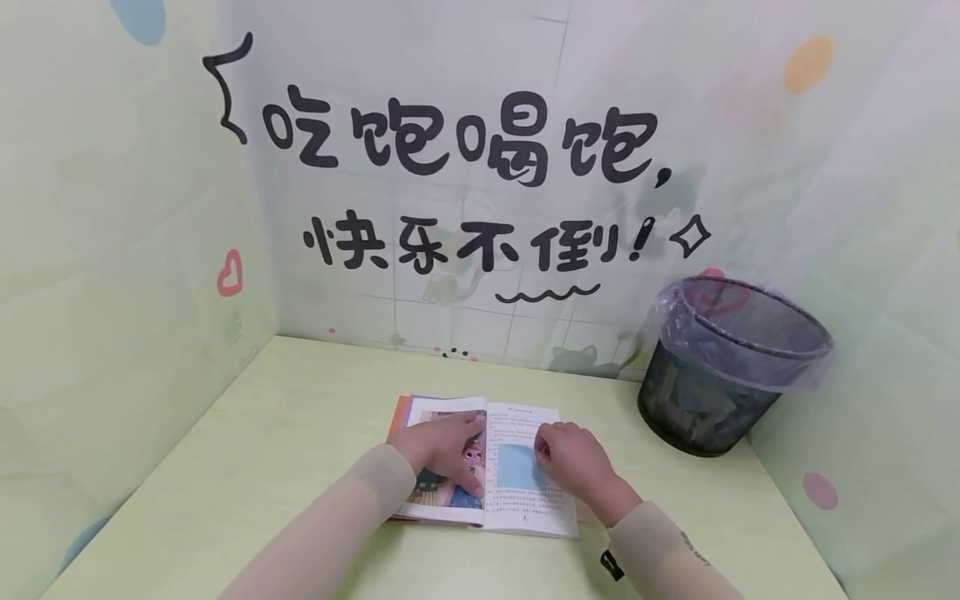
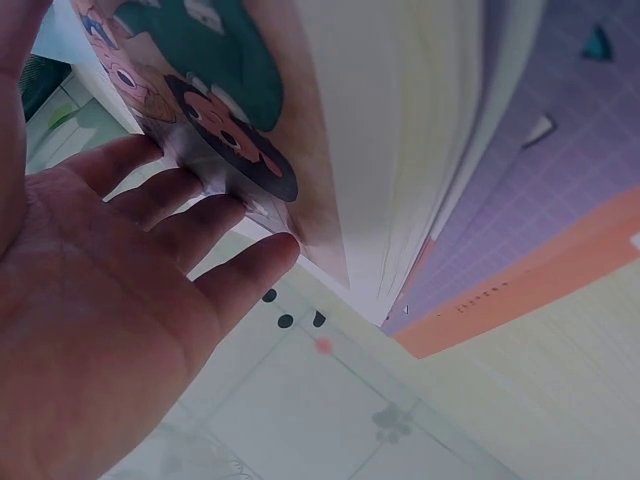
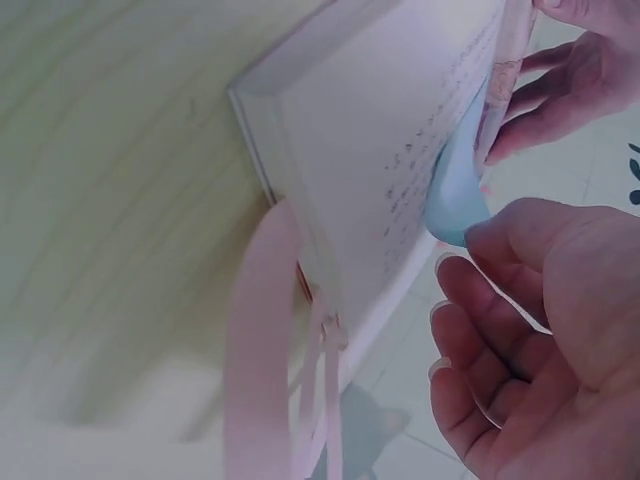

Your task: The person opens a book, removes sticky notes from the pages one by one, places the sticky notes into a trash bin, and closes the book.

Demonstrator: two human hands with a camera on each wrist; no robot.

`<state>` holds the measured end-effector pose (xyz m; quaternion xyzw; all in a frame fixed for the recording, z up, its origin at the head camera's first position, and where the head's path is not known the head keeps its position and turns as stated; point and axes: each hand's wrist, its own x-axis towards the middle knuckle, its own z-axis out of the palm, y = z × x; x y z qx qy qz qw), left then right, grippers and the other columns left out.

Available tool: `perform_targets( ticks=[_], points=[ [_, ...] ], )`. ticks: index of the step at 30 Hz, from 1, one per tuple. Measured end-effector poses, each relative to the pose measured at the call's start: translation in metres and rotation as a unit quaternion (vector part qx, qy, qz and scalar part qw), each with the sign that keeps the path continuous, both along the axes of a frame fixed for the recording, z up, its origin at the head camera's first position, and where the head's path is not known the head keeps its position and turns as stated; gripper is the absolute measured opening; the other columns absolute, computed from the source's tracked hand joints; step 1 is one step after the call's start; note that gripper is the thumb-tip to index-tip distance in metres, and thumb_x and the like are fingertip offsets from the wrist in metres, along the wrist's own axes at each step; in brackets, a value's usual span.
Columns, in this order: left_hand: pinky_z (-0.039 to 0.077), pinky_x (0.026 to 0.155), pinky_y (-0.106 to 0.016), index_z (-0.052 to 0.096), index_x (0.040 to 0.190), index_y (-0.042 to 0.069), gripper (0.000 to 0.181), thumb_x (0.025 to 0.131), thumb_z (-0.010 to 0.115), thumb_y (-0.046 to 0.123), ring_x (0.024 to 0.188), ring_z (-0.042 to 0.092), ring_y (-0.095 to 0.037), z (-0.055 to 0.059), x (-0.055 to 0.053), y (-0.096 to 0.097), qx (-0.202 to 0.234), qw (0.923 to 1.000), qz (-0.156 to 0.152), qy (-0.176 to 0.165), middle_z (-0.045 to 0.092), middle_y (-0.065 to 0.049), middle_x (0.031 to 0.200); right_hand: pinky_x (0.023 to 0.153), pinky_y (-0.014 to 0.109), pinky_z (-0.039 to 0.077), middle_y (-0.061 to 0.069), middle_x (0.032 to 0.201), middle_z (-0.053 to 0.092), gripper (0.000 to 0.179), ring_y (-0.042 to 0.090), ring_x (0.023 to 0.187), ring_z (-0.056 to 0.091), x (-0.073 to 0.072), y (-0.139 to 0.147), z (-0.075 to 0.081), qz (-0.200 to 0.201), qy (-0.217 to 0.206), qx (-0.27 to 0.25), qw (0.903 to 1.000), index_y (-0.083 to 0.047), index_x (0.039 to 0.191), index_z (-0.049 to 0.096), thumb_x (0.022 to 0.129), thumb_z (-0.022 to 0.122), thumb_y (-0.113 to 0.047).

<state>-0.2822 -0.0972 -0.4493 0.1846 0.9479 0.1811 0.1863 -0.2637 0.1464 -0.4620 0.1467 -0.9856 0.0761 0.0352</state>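
Head view: book (image 1: 517,510) lies spread on table (image 1: 315,475), near 6 o'clock; blue note (image 1: 516,468) on its text page, 3 o'clock of the spine. Left hand (image 1: 444,443) over the picture page at 9–10 o'clock of the note, right hand (image 1: 583,465) at 3 o'clock of it; bin (image 1: 690,417) off at 2 o'clock from the book. Left wrist view: fingers spread, fingertips by the picture page, nothing gripped. Right wrist view: thumb and forefinger nearly closed, pinching the note's edge at 11 o'clock of the palm, other fingers loosely bent; note bows off the page. Step in hand looks like working the note at the page; next move probably calls for a steady pinch and the left hand holding the book flat.
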Motion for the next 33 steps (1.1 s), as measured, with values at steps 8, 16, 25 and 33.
perform_targets(
  ticks=[8,16,25,33],
  points=[
    [0.031,0.136,-0.055,0.041,0.171,0.022,0.117,0.076,0.098,0.058,0.169,0.031,-0.032,0.000,0.001,0.001,-0.004,1.0000,0.000,0.004,0.033,-0.002,0.181,0.081,0.038,0.053,-0.005,0.083,0.064,0.013,0.016,0.080,0.053,0.007,0.010,0.012,0.014,-0.002,-0.009,0.9999,-0.018,0.092,0.070,0.095,0.082,-0.016],
    [0.031,0.136,-0.056,0.042,0.171,0.022,0.116,0.076,0.098,0.058,0.168,0.032,-0.032,-0.001,0.000,0.001,-0.006,1.0000,0.001,0.004,0.034,-0.001,0.181,0.080,0.036,0.053,-0.006,0.084,0.064,0.014,0.014,0.081,0.053,0.013,0.016,0.021,0.021,0.006,-0.030,0.9993,-0.019,0.090,0.070,0.094,0.082,-0.014],
    [0.032,0.136,-0.057,0.042,0.171,0.023,0.116,0.076,0.098,0.058,0.168,0.032,-0.033,-0.002,0.000,0.001,-0.008,1.0000,0.004,0.003,0.034,-0.001,0.181,0.082,0.036,0.056,-0.006,0.087,0.066,0.015,0.014,0.083,0.055,0.021,0.017,0.030,0.017,-0.009,-0.045,0.9988,-0.019,0.089,0.069,0.096,0.082,-0.015],
    [0.033,0.136,-0.055,0.042,0.171,0.022,0.115,0.077,0.097,0.058,0.168,0.033,-0.032,0.000,0.003,0.001,-0.013,0.9999,0.000,0.010,0.033,-0.002,0.181,0.073,0.033,0.053,-0.003,0.086,0.066,0.011,0.015,0.080,0.056,0.019,0.028,0.047,0.001,-0.020,-0.087,0.9960,-0.018,0.089,0.070,0.097,0.075,-0.012]
  ],
)
